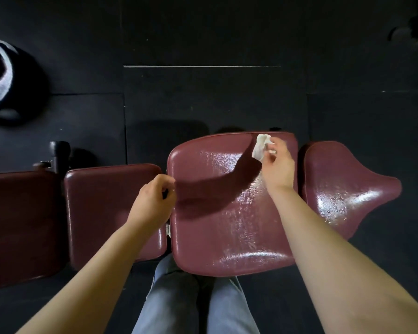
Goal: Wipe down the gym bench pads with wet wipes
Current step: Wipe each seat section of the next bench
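- Head view: right hand (276,162) pinches a crumpled wet wipe (260,146) at its fingertips, held at the far right corner of the middle pad (222,213); looks placed to start or end a stroke there. Contact with the pad can't be told.
- Middle pad shows wet streaks down its right half, left half duller and partly in arm shadow, so likely that side is still due.
- Narrow end pad (343,189) on the right is glossy and wet, probably done.
- Left hand (152,201) has fingers curled at the gap between middle pad and left pad (111,213); whether it grips the edge, can't tell. Probably bracing.
- Left pad looks dry, unwiped.
- Weight plate (0,75) on the floor (215,97), well apart.
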`<state>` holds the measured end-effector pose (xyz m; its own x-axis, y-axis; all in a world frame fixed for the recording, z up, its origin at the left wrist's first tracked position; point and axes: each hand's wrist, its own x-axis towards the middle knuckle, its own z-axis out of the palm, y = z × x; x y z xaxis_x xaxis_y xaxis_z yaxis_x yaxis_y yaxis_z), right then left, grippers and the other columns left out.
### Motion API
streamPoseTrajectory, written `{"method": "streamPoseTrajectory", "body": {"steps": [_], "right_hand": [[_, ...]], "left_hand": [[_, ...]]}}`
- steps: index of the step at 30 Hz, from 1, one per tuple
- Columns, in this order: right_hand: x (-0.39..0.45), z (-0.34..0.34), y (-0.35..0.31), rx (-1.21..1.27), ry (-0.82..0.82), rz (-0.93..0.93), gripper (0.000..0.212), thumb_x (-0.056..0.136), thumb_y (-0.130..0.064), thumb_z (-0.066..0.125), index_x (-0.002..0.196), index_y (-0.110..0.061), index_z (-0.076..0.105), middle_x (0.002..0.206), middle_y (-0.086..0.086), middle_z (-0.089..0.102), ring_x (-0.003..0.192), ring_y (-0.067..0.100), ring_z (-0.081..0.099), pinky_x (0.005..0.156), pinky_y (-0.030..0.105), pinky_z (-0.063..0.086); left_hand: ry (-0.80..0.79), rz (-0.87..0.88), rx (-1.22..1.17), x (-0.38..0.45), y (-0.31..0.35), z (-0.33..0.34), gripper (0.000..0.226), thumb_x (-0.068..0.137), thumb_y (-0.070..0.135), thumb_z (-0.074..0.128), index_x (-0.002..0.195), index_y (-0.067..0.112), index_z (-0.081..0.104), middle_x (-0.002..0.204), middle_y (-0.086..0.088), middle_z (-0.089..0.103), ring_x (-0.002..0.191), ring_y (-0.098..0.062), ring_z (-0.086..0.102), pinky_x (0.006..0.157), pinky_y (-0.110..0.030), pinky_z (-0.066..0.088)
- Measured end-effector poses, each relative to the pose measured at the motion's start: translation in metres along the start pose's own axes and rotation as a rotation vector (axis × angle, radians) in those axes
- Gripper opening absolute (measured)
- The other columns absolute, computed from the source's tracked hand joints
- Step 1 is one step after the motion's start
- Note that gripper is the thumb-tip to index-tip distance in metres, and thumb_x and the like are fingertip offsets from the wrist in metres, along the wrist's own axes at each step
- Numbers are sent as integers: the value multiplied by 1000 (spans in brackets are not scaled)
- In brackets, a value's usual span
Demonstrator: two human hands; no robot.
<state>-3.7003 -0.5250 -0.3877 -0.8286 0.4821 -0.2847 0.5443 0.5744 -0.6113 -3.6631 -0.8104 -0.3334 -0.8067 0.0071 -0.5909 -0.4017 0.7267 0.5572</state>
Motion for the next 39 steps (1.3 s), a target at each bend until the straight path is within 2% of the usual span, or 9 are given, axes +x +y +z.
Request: {"method": "streamPoseTrajectory", "body": {"steps": [8,12,15,20,25,28,33,36,39], "right_hand": [[11,39,-18,-67,88,133,23,90,-11,60,111,-9,68,108,11,67,101,29,61,83,24,39],[-29,92,-72,-104,-268,-459,21,87,-8,59,105,-11,69,104,9,65,98,31,59,86,35,45],[-16,85,-75,-208,-470,-623,25,86,-9,53,104,-17,68,107,5,61,101,25,56,89,37,46],[49,4,17,-354,-49,-234,29,79,8,47,97,1,69,102,24,66,98,39,61,90,40,43],[53,-16,67,-263,167,212,23,93,-11,50,108,2,62,108,27,64,103,43,59,88,39,41],[35,28,17,-105,209,2,20,89,-8,53,101,0,66,100,22,66,95,38,60,83,33,38],[-40,99,-55,-165,-468,-733,23,81,-5,52,97,-14,66,98,9,63,93,32,56,84,42,48],[-44,102,-58,-283,-645,-1076,17,76,0,61,87,-13,64,89,9,60,83,33,56,70,44,52],[7,70,-38,-274,-567,-938,31,58,0,52,68,-28,58,80,-4,65,80,25,60,72,39,51]], "left_hand": [[7,0,-14,10,-13,13,22,88,10,55,104,23,62,100,9,63,88,-9,60,72,-26,48],[11,-62,-47,13,-18,16,21,89,14,57,106,26,62,104,10,62,94,-9,60,72,-22,44],[-16,-75,-14,14,-22,19,26,91,18,56,117,22,61,110,7,61,100,-12,59,78,-26,46],[-1,-77,-2,14,-23,23,33,90,13,55,123,20,60,114,5,61,104,-13,58,82,-25,44],[101,-161,-48,3,-19,35,37,93,23,55,130,27,58,120,7,59,105,-10,56,81,-23,44],[125,-210,-79,-11,-15,45,40,95,20,54,134,27,55,114,9,61,92,-2,53,67,-12,38],[138,-348,-143,-22,-20,51,49,93,15,50,142,22,48,130,5,62,103,-17,64,80,-32,49],[113,-359,-100,-26,-30,56,51,91,15,51,141,24,51,129,6,64,110,-20,62,80,-32,46],[97,-286,-1,-30,-36,55,51,87,15,50,137,27,54,122,2,67,113,-25,57,88,-39,50]]}}
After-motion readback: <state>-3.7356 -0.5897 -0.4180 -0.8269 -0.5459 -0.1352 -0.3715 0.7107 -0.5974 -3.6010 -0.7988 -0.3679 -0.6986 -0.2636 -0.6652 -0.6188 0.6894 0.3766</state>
